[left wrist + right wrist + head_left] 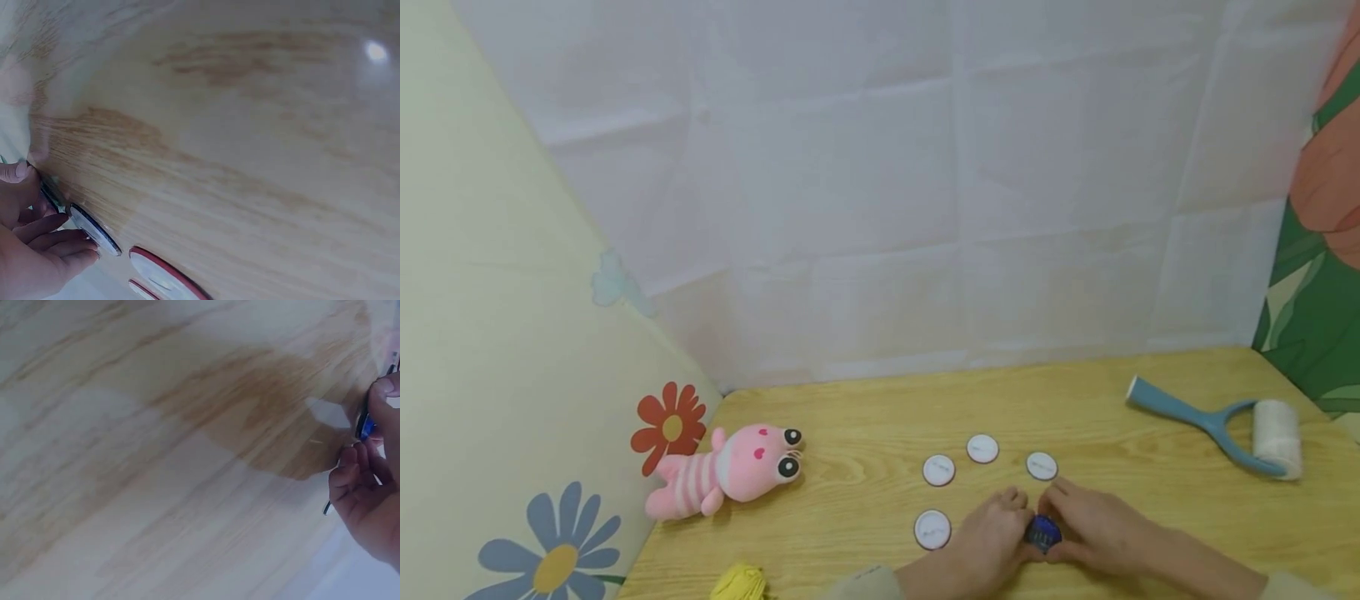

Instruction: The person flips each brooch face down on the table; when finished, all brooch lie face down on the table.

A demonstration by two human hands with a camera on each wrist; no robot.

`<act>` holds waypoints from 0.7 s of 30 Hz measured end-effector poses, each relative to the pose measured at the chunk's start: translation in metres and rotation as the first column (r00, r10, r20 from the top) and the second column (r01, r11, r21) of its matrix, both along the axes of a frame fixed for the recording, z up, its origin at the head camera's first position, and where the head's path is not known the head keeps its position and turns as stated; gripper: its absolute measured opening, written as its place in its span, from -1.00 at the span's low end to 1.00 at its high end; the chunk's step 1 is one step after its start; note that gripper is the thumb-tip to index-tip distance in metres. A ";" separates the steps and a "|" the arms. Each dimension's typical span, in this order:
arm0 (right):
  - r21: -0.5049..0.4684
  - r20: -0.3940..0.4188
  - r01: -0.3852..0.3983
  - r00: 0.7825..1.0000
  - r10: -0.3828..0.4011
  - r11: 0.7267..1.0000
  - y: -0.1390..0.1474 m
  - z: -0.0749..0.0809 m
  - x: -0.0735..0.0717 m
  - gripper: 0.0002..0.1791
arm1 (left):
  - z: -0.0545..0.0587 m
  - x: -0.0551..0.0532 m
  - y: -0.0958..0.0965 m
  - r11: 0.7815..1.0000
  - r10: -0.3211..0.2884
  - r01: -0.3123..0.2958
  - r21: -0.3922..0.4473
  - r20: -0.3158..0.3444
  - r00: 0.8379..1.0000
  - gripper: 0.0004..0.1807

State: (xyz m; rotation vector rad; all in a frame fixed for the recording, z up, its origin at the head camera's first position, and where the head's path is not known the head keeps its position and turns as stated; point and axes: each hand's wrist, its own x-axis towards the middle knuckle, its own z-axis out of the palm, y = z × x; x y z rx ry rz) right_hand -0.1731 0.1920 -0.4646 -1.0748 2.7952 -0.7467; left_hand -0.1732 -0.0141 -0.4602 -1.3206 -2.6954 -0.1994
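Note:
Low in the head view, a round blue badge (1043,533) is held between the two hands, its dark blue printed face turned toward the camera. The left hand (992,533) pinches its left edge with thumb and fingers. From the other side the right hand (1101,529) grips the right edge. The right wrist view shows the badge's blue edge (369,428) between the thumb and fingers of the right hand (369,494). Beside the fingers of the left hand (37,250), a white-backed badge (94,230) with a dark rim appears in the left wrist view.
Several pin-backed badges lie face down around the hands, among them a left one (932,529) and a far one (982,448). A pink striped plush toy (730,471) lies left, near yellow yarn (739,582). A blue-handled lint roller (1217,425) is at the right on the wooden table (850,408).

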 end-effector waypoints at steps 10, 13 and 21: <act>-0.040 -0.144 -0.079 0.987 0.072 0.996 0.002 -0.008 0.007 -0.60 | -0.002 0.001 -0.003 0.991 0.040 -0.049 0.121 0.074 0.996 -0.69; -0.079 -0.257 -0.056 0.966 0.034 0.995 0.000 -0.010 0.010 -0.57 | -0.002 0.001 -0.005 0.984 0.035 -0.051 0.173 0.090 0.995 -0.71; -0.146 -0.549 -0.042 0.834 -0.046 0.988 -0.001 0.000 0.003 -0.52 | 0.020 -0.006 -0.012 0.981 0.019 -0.030 0.193 0.060 0.998 -0.65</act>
